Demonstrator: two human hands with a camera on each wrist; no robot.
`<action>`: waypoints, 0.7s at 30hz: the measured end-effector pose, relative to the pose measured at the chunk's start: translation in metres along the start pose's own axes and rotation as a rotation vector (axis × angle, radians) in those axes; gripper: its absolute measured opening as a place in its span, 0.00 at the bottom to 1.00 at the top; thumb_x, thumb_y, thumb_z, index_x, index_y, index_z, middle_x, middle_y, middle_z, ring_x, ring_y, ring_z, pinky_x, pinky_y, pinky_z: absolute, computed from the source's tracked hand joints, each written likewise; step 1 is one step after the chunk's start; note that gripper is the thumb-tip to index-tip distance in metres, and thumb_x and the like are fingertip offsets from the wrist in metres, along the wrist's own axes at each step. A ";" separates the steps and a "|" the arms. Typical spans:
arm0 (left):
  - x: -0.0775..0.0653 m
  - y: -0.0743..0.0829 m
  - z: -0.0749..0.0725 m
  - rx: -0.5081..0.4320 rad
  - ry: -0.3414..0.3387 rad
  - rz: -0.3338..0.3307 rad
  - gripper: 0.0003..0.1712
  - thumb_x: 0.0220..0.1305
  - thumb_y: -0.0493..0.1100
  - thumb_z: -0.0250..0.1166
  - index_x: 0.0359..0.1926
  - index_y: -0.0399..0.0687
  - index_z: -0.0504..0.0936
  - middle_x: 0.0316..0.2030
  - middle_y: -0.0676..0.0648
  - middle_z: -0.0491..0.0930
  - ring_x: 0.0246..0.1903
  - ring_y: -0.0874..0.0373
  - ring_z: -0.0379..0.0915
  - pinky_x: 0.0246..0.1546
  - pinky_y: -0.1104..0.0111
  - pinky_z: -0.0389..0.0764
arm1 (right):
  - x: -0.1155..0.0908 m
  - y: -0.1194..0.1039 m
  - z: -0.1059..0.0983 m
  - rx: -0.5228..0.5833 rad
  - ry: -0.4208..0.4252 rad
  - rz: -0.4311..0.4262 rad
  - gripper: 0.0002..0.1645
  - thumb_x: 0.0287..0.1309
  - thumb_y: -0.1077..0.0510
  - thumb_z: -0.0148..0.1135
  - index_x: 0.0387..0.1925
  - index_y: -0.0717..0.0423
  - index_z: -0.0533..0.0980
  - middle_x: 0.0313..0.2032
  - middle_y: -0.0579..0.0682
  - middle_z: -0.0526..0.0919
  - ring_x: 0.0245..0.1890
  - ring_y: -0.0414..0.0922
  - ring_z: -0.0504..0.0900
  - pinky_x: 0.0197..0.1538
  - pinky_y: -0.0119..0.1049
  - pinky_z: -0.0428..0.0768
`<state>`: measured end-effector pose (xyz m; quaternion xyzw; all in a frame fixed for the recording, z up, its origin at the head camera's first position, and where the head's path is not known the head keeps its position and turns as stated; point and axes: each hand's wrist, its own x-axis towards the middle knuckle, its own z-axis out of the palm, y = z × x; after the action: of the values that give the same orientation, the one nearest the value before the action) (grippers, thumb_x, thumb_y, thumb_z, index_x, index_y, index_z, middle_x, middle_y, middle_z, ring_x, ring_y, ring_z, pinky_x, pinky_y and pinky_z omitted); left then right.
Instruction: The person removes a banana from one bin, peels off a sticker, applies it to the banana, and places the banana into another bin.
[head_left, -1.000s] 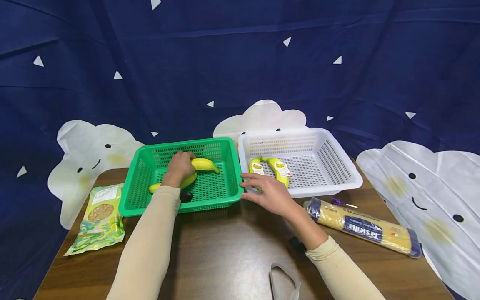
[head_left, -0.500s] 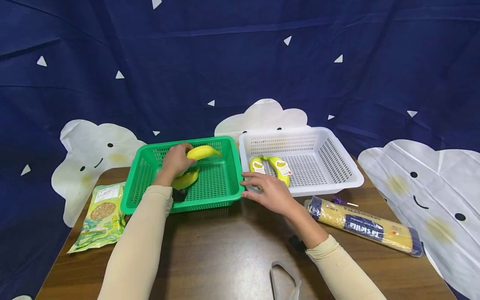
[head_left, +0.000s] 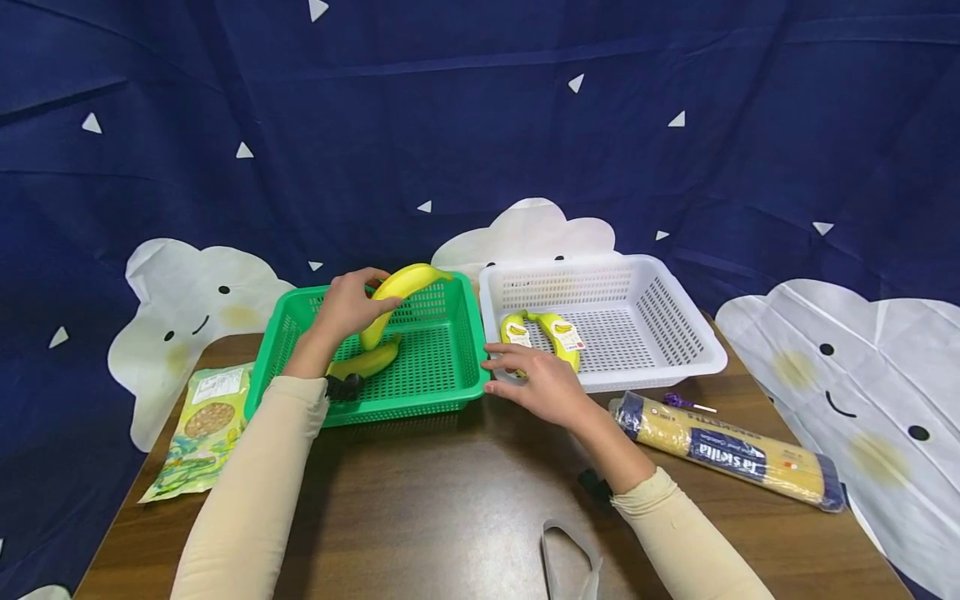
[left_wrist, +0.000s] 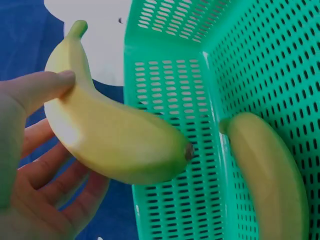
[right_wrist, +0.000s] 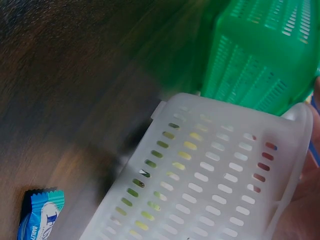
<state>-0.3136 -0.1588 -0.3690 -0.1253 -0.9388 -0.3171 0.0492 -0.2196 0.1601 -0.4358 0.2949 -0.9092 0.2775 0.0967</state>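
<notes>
My left hand (head_left: 341, 312) holds a yellow banana (head_left: 401, 287) above the green basket (head_left: 427, 402). The left wrist view shows the thumb on the near side of this banana (left_wrist: 115, 135) and the fingers behind it. Below, a second banana (head_left: 371, 360) lies on the basket floor, partly hidden by the wrist. My right hand (head_left: 543, 383) rests with its fingers stretched over the adjoining rims of the green basket and the white basket (head_left: 645, 380). Two labelled bananas (head_left: 567, 354) lie at the left side of the white basket.
A green-yellow food bag (head_left: 198, 437) lies left of the green basket. At the right are a spaghetti pack (head_left: 727, 454) and a purple lollipop (head_left: 678, 402). A grey strap (head_left: 551, 567) lies at the front. The right wrist view shows a blue wrapped candy (right_wrist: 42, 215).
My left hand has lifted the banana up from the green basket's floor and moved somewhat left, and the banana now tilts. The right hand stays in place.
</notes>
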 end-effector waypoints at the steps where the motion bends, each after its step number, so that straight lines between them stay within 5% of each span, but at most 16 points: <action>1: -0.001 0.001 -0.001 -0.014 -0.002 0.004 0.31 0.59 0.58 0.67 0.59 0.49 0.76 0.49 0.44 0.78 0.42 0.50 0.76 0.36 0.58 0.78 | 0.000 0.000 0.000 -0.001 0.001 0.002 0.23 0.56 0.36 0.64 0.51 0.39 0.82 0.60 0.37 0.74 0.61 0.39 0.70 0.52 0.45 0.74; 13: -0.035 0.017 -0.007 -0.172 0.042 0.025 0.32 0.55 0.63 0.68 0.57 0.53 0.80 0.45 0.50 0.81 0.36 0.55 0.79 0.31 0.62 0.79 | 0.000 0.001 -0.001 0.000 -0.007 0.010 0.24 0.57 0.36 0.63 0.51 0.39 0.82 0.60 0.35 0.73 0.61 0.36 0.69 0.52 0.43 0.74; 21: -0.073 0.040 0.000 -0.241 -0.046 0.034 0.34 0.55 0.64 0.68 0.58 0.53 0.79 0.43 0.50 0.80 0.34 0.57 0.80 0.29 0.63 0.79 | 0.000 0.002 0.000 0.006 -0.005 0.005 0.25 0.57 0.35 0.62 0.52 0.39 0.82 0.60 0.36 0.74 0.61 0.37 0.69 0.53 0.44 0.74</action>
<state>-0.2324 -0.1430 -0.3578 -0.1533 -0.8926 -0.4236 0.0176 -0.2202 0.1612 -0.4368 0.2937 -0.9093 0.2799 0.0927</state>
